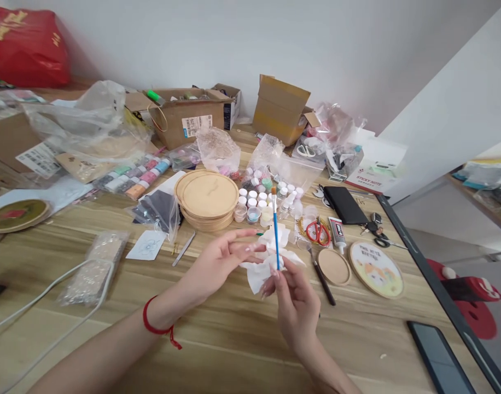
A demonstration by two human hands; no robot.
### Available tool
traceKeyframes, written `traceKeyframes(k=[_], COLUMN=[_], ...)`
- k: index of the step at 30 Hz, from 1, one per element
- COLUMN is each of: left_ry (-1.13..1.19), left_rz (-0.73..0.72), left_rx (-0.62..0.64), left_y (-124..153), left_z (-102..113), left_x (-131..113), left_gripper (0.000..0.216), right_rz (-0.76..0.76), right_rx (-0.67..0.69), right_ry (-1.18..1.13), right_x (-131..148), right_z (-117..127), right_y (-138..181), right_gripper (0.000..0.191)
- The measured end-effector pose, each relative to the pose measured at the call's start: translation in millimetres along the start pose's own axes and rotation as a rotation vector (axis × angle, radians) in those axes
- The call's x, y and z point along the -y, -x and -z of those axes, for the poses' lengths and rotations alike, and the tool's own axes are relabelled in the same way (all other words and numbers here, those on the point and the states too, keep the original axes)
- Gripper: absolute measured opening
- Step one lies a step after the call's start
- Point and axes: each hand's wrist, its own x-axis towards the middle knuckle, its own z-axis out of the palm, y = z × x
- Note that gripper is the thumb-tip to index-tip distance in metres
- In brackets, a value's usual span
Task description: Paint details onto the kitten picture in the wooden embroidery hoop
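Pinching a blue-handled paintbrush upright, the right hand clenches its shaft amid a crumpled white tissue, while the left hand stays half-open, touching the tissue. Beyond them, small white-capped paint pots cluster beside a stack of round wooden discs. A cardboard box at the far side holds assorted supplies. Red-handled scissors and a black-handled brush lie to the right on the wooden surface.
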Motion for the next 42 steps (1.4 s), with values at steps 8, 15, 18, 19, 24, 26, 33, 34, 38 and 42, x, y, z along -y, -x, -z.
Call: traceKeyframes(k=[8,15,18,19,24,26,33,34,38,42], left_ry=[-0.229,-0.554,-0.625,-0.656,-0.788,-0.808,-0.706,-0.694,-0.741,-0.845], left_rz=[-0.02,-0.194,-0.218,-0.224,-0.254,-0.212,-0.103,-0.103,-0.144,-0.265], left_rx=[0.013,-0.287,-0.32,-0.33,-0.243,-0.157,0.031,0.038,-0.008,-0.186], left_y=[-0.3,4.6,5.4,5.2,2.8,1.8,-0.5,-0.7,-1.7,-0.3], left_z=[4.0,4.8,6.7,7.7,11.6,10.6,2.1,2.2,9.7,38.4], left_x=[0.7,-0.3,0.3,0.3,-5.1,-7.9,-3.3,-2.5,-5.3,-26.1], left_gripper=[0.064,0.065,0.06,0.057,0.057,0.073,0.046,0.04,0.032,0.034], right_rz=[-0.152,-0.251,-0.276,-0.286,-0.338,-0.346,-0.417,-0.43,-0.487,-0.505], right_rx=[-0.114,-0.103,-0.101,-0.1,-0.082,-0.081,-0.001,0.021,0.093,0.098], right_ry=[-0.139,-0.179,-0.195,-0.199,-0.225,-0.232,-0.282,-0.299,-0.342,-0.304], right_x=[17.2,15.3,14.3,14.1,12.3,11.4,7.0,6.4,6.7,9.1], right_z=[0.1,0.8,1.2,1.5,2.5,2.4,3.0,3.5,4.9,8.1], right_y=[-16.8,-14.8,-13.9,-13.7,-13.4,-13.6,-14.4,-14.7,-16.4,-18.0], right_gripper=[0.026,0.032,0.034,0.034,0.035,0.036,0.036,0.036,0.038,0.053])
